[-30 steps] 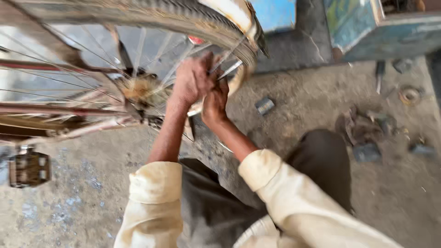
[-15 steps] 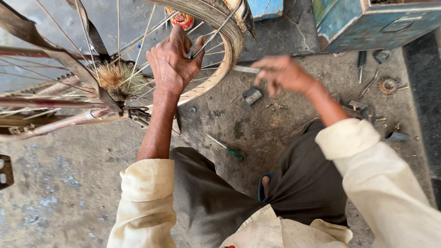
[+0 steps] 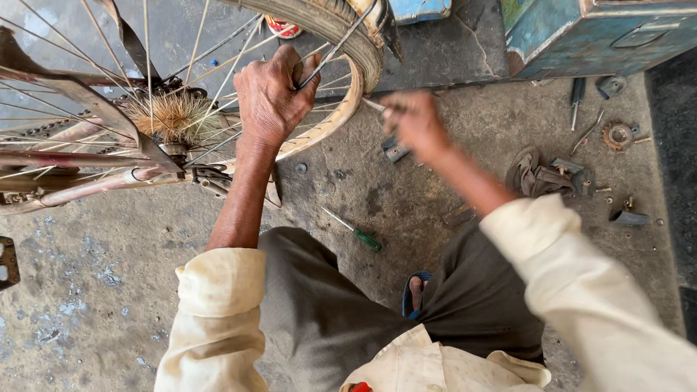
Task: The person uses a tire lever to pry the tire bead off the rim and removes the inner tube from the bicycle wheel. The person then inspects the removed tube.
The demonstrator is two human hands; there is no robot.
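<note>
- Left hand (image 3: 270, 93): closed around spokes (image 3: 328, 56) of the wheel (image 3: 341, 33), just inside the rim, knuckles up.
- Right hand (image 3: 414, 123): blurred, just right of the wheel, fingers curled on a small metal tool (image 3: 373, 106); the tool's kind cannot be told.
- Wheel: bicycle wheel with worn tyre, upper left, off the floor; hub (image 3: 173, 116) with a bristly brush ring, well left of the left hand.
- Frame tubes (image 3: 87, 156): rusty, crossing below the hub.
- Screwdriver (image 3: 356, 231): green handle, on the concrete floor (image 3: 94, 290) between wheel and knee.
- Small metal block (image 3: 395, 149): on the floor under the right hand.
- Blue box (image 3: 581, 36): upper right, worn paint.
- Loose parts: sprocket (image 3: 618, 135), bolts and a folded strap (image 3: 536, 174), on the floor right of the right forearm.
- Pedal (image 3: 9, 263): left edge.
</note>
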